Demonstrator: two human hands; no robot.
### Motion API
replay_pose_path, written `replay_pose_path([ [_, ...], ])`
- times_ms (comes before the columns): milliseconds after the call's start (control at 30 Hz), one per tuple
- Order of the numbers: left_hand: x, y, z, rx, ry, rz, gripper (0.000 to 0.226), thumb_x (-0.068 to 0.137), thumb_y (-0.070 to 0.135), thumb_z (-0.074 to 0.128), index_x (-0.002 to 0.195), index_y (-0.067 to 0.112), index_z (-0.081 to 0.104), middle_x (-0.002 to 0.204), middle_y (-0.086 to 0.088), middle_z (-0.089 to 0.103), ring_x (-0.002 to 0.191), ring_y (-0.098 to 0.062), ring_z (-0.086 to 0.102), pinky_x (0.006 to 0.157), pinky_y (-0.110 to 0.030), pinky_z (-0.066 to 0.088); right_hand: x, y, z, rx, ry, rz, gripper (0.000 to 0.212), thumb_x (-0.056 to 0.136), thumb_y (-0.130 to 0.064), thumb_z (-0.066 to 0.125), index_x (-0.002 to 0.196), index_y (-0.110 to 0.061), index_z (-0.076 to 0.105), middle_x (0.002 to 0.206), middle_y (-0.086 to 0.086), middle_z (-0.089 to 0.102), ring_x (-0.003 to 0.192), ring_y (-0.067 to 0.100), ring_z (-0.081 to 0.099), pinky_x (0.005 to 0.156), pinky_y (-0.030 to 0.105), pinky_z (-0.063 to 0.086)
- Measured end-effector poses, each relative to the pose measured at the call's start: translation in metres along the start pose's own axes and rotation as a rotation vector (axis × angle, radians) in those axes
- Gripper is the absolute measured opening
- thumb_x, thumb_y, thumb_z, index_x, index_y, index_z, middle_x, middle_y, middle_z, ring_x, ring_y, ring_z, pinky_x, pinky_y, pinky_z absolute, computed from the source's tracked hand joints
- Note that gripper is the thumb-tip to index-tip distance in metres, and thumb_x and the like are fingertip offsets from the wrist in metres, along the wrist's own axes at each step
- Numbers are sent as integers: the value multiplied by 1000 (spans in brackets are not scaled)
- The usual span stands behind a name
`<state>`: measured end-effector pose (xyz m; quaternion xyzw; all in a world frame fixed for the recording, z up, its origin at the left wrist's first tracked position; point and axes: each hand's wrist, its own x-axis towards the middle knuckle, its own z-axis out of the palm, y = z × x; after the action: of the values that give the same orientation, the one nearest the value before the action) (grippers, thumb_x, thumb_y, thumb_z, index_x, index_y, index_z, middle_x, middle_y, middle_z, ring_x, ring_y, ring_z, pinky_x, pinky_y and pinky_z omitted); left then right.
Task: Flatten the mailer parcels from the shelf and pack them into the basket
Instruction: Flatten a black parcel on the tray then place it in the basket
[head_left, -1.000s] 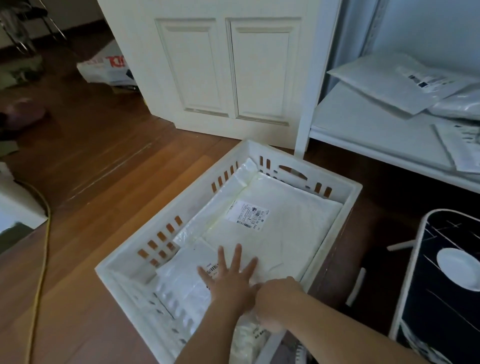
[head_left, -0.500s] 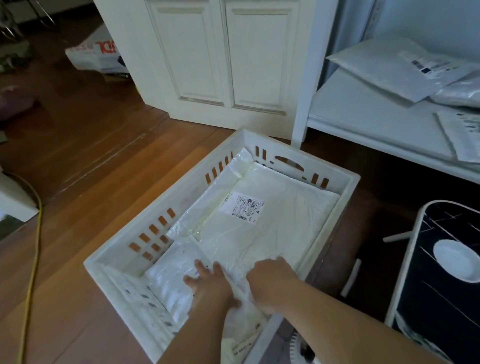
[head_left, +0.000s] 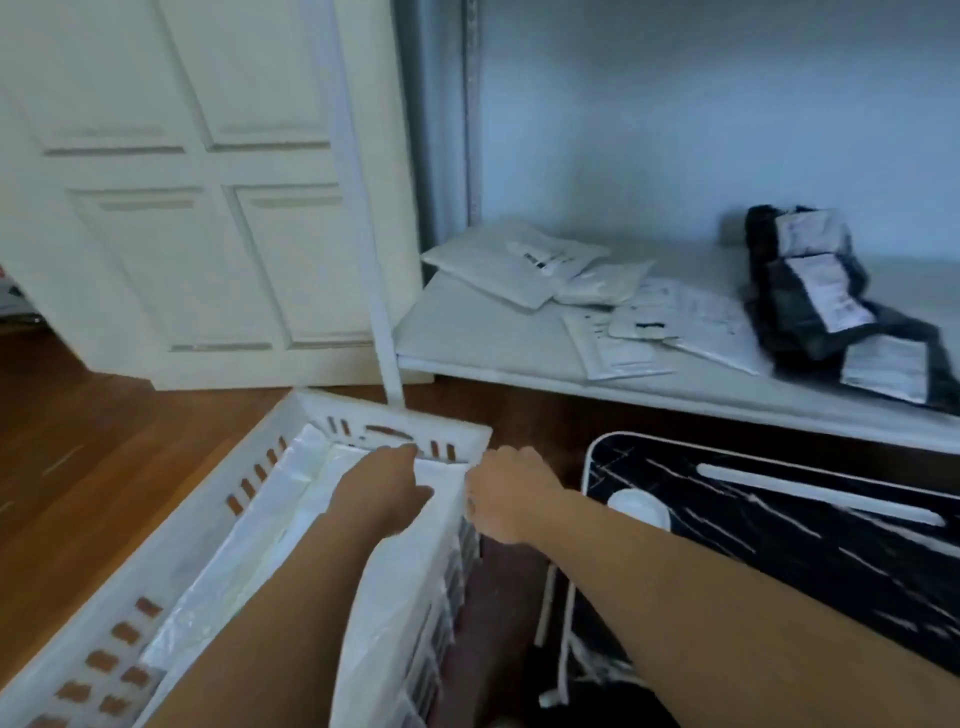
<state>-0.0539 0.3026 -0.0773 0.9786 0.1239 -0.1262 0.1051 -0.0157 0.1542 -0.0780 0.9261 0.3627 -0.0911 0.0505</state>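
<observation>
The white slotted basket (head_left: 205, 525) stands on the wood floor with flat white mailers (head_left: 291, 525) lying in it. My left hand (head_left: 382, 493) rests palm down on the top mailer near the basket's far end, fingers fairly straight. My right hand (head_left: 506, 493) has its fingers curled against the basket's right rim; I see nothing held in it. On the low white shelf (head_left: 467, 338) lie several white mailers (head_left: 511, 265) and a pile of black mailers (head_left: 810, 301) with white labels. The frame is motion-blurred.
A white panelled door (head_left: 208, 218) stands behind the basket, and the shelf's white post (head_left: 363, 208) comes down at the basket's far corner. A black panel in a white frame (head_left: 779, 525) lies on the floor under my right arm.
My view has swung up and right, showing more of the shelf. Both hands have slid from the basket's near end to its far end, the right one ending at the right rim.
</observation>
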Motion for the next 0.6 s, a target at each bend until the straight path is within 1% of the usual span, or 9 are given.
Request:
replay_pose_path([
  [100, 6, 66, -25, 4, 20, 185, 62, 95, 39, 53, 149, 18, 30, 151, -3, 37, 137, -20, 37, 110, -30, 29, -37, 75, -15, -15, 34, 163, 31, 95, -26, 48, 121, -12, 59, 123, 12, 55, 112, 31, 48, 90, 40, 35],
  [200, 7, 136, -39, 37, 46, 363, 65, 93, 39, 56, 149, 20, 30, 152, -2, 37, 139, -17, 35, 111, -25, 25, -86, 152, -22, 3, 56, 341, 29, 95, -27, 48, 114, -10, 61, 119, 14, 56, 109, 32, 50, 85, 38, 36],
  [267, 12, 180, -40, 65, 48, 444, 64, 93, 40, 56, 149, 24, 30, 152, 1, 36, 139, -16, 34, 111, -24, 26, -123, 203, -25, 48, 67, 456, 32, 96, -31, 47, 113, -8, 61, 119, 15, 55, 110, 33, 49, 88, 38, 37],
  [367, 22, 232, -33, 91, 22, 514, 63, 94, 42, 52, 149, 25, 28, 155, 3, 30, 141, -13, 30, 113, -23, 23, -171, 265, -21, 73, 80, 610, 35, 96, -36, 46, 114, -9, 59, 121, 13, 52, 112, 31, 47, 88, 37, 38],
  [467, 33, 282, -20, 84, 11, 567, 62, 96, 42, 50, 150, 26, 26, 158, 2, 21, 144, -14, 23, 115, -25, 20, -211, 314, -10, 100, 88, 764, 34, 95, -38, 46, 113, -12, 59, 121, 10, 50, 113, 28, 47, 88, 36, 40],
  [533, 41, 310, -10, 64, 6, 585, 62, 96, 42, 50, 151, 25, 25, 160, 1, 16, 145, -15, 19, 116, -27, 19, -229, 337, 2, 133, 110, 837, 35, 94, -39, 48, 118, -16, 57, 126, 8, 48, 119, 27, 43, 93, 37, 40],
  [600, 49, 332, -2, 44, -10, 596, 62, 96, 42, 50, 151, 25, 25, 160, 1, 14, 145, -15, 19, 117, -28, 19, -235, 354, 14, 139, 131, 854, 37, 94, -39, 49, 125, -20, 55, 136, 7, 43, 128, 26, 36, 99, 38, 37],
])
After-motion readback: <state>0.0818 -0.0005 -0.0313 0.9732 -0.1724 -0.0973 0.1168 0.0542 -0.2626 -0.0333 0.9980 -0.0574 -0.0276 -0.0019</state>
